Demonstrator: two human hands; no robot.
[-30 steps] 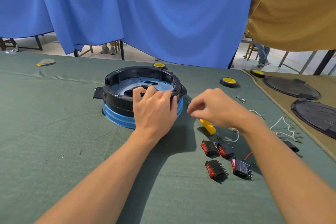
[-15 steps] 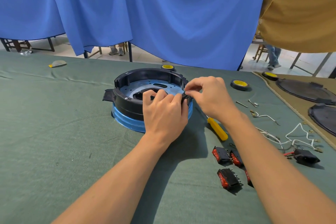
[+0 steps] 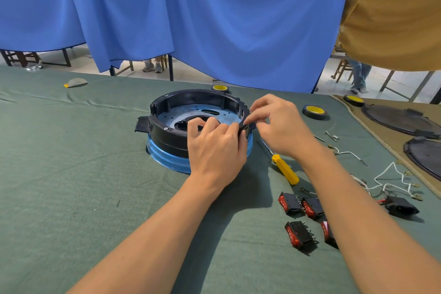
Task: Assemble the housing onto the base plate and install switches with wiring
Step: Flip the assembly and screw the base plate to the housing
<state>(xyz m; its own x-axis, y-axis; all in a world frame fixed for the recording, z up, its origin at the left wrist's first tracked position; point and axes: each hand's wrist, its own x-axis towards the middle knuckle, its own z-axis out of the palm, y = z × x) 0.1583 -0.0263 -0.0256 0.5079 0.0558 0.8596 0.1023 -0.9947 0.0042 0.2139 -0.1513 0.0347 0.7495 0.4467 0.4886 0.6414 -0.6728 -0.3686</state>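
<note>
Black ring housing [image 3: 167,137] sits on blue base plate [image 3: 167,161], on green-covered bench [image 3: 71,174]. Left hand [image 3: 214,150] grips the housing's near rim, fingers curled over the wall to the inside. Right hand [image 3: 279,126] pinches a small black part [image 3: 245,127] at the right rim, just beside the left fingertips. Yellow-handled screwdriver [image 3: 285,169] lies right of the base plate, by the right forearm. Four red-and-black switches [image 3: 299,234] lie loosely clustered closer in, one partly hidden by the right arm. White wires [image 3: 391,174] and a black connector [image 3: 401,205] lie further right. Tape roll [image 3: 314,111] lies beyond the right hand. Blue curtain [image 3: 214,19] hangs behind.
</note>
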